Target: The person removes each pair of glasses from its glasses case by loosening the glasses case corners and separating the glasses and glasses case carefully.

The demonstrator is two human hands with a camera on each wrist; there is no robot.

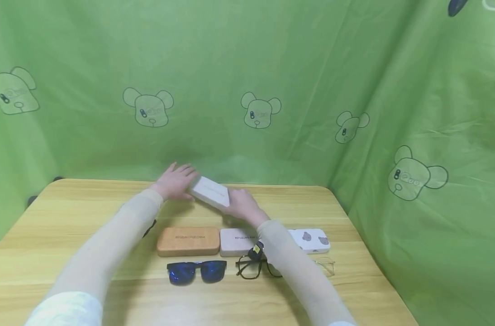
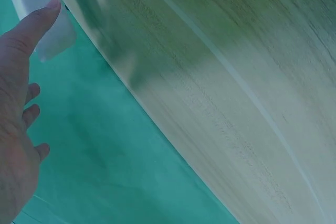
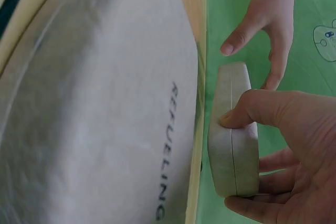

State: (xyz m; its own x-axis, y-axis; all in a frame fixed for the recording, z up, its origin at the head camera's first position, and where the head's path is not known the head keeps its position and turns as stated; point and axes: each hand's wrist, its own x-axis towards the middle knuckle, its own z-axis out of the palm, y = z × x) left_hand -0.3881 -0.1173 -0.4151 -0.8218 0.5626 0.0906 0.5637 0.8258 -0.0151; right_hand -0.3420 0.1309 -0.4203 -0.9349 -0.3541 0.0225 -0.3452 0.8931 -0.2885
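Note:
A pale grey glasses case (image 1: 210,192) is held over the back part of the table, tilted down to the right. My right hand (image 1: 243,206) grips its right end; in the right wrist view the thumb (image 3: 239,115) lies across the case's seam, with fingers on the opposite side. At the other end is my left hand (image 1: 175,182), its fingers spread and the thumb apart from them. The right wrist view shows a small gap between that left hand (image 3: 273,19) and the case. In the left wrist view the thumb overlaps the case's end.
A brown case (image 1: 188,244), a pale pinkish case (image 1: 233,248) and a white bear-print case (image 1: 312,240) lie in a row. Before them are blue-lensed sunglasses (image 1: 196,271), black-framed glasses (image 1: 249,270) and thin-framed glasses (image 1: 328,266). A green curtain (image 1: 215,145) hangs behind the table.

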